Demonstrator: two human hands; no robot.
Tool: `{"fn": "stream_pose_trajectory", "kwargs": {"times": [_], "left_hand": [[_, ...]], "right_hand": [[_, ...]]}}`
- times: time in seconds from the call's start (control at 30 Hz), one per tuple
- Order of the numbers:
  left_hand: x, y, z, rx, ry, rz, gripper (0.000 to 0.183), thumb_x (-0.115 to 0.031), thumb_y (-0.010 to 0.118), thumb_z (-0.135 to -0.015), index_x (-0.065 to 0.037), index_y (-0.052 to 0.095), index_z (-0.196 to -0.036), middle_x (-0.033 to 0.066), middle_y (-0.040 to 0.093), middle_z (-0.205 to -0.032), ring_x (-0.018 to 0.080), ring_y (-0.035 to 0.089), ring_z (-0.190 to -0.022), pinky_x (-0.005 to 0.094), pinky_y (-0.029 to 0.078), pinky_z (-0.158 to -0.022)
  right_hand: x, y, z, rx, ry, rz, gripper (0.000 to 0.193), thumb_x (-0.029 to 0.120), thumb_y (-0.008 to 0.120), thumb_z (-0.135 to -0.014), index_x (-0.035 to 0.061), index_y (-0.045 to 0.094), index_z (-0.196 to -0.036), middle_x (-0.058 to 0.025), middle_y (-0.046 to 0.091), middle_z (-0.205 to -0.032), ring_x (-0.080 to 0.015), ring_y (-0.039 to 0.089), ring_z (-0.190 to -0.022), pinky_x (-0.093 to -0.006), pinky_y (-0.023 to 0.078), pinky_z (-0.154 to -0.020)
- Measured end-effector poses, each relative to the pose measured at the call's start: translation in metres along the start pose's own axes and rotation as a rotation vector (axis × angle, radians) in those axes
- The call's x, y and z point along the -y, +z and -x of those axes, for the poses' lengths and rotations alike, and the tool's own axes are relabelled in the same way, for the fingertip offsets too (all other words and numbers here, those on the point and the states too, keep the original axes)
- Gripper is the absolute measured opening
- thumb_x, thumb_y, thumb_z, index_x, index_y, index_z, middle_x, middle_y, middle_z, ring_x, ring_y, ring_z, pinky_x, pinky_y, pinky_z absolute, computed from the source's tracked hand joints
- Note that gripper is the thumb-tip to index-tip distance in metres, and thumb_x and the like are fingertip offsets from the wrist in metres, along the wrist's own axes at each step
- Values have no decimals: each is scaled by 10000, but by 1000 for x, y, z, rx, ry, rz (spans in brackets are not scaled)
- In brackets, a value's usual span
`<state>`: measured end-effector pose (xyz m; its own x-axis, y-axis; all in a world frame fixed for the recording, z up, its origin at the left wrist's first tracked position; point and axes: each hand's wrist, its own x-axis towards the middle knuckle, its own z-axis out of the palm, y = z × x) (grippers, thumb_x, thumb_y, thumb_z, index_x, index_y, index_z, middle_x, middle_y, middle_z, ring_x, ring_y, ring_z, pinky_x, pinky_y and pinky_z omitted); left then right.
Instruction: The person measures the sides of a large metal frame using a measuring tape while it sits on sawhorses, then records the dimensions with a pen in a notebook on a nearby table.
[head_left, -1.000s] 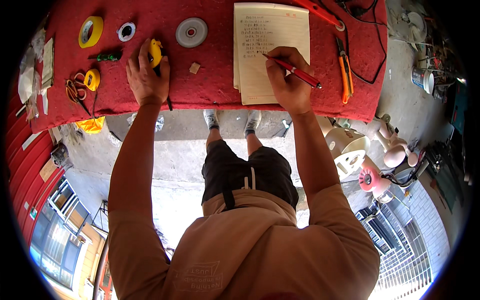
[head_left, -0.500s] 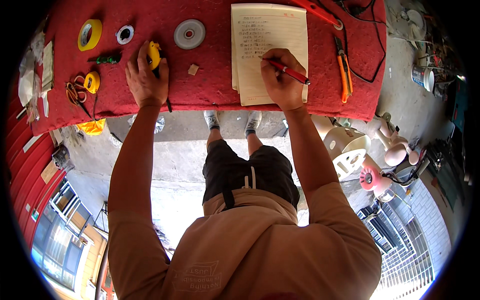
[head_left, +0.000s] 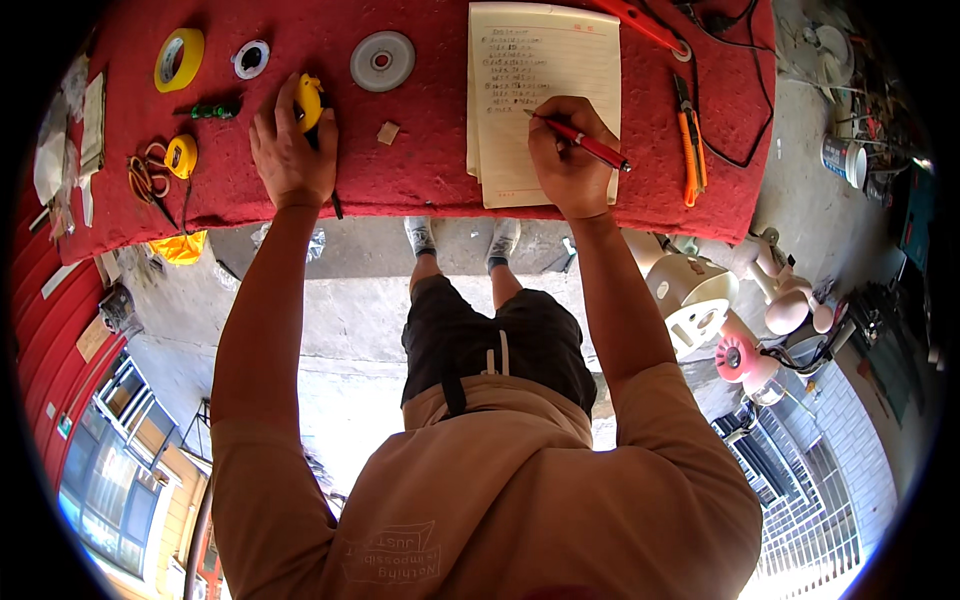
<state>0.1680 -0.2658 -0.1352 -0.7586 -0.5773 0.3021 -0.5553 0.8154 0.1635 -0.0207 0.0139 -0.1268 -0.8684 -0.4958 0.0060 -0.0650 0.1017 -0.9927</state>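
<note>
In my right hand (head_left: 575,160) a red and black pen (head_left: 597,150) is gripped, its tip against the lined notepad (head_left: 545,60). Handwritten lines fill the pad's upper part. My left hand (head_left: 292,160) lies on the red cloth, fingers and thumb around a yellow tape measure (head_left: 309,100) that they partly cover. A dark strap pokes out by that wrist. Left of this hand are a green screwdriver (head_left: 212,110), a second yellow tape measure (head_left: 181,157) and brown-handled scissors (head_left: 148,180). An orange utility knife (head_left: 690,150) lies right of the pad.
Across the red-covered table (head_left: 430,170) lie a yellow tape roll (head_left: 180,60), a small white roll (head_left: 251,60), a grey disc (head_left: 382,62) and a brown scrap (head_left: 388,132). A red-handled tool (head_left: 640,25) and black cable (head_left: 745,155) are at the far right. Pale fan-like parts (head_left: 690,300) stand beyond the table's right front.
The pen's back end has swung slightly down and right, its tip still at the last written line. The view has shifted a little. My left hand keeps its place on the tape measure.
</note>
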Motion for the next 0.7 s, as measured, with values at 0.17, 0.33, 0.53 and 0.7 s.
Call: {"fn": "stream_pose_trajectory", "kwargs": {"times": [0.17, 0.33, 0.53, 0.7], "left_hand": [[1, 1, 0, -5, 12, 3, 621, -329, 703, -962, -140, 515, -1522, 119, 622, -1435, 356, 587, -1222, 490, 450, -1074], [0, 0, -1, -7, 14, -2, 616, -321, 706, -960, -139, 518, -1518, 121, 625, -1426, 352, 585, -1243, 491, 450, -1074], [1, 0, -2, -6, 20, 1, 616, -321, 705, -961, -137, 518, -1518, 123, 624, -1419, 351, 584, -1247, 492, 449, -1079], [0, 1, -1, 0, 3, 0, 616, -323, 703, -963, -136, 516, -1519, 126, 622, -1418, 350, 581, -1257, 492, 446, -1084]], "right_hand": [[-6, 1, -1, 4, -29, -7, 132, -66, 725, -879, -13, 677, -990, -26, 683, -863, -52, 643, -721, -211, 516, -615], [-8, 1, 0, -2, -24, 7, 129, -62, 733, -871, -5, 682, -976, -28, 684, -867, -52, 640, -726, -211, 509, -618], [-13, 1, -1, -7, -65, 43, 134, -56, 743, -856, -1, 682, -962, -37, 692, -862, -61, 643, -710, -218, 513, -614], [-12, 1, -2, -8, -77, 64, 132, -54, 746, -849, 1, 681, -950, -47, 696, -856, -71, 654, -707, -224, 521, -616]]}}
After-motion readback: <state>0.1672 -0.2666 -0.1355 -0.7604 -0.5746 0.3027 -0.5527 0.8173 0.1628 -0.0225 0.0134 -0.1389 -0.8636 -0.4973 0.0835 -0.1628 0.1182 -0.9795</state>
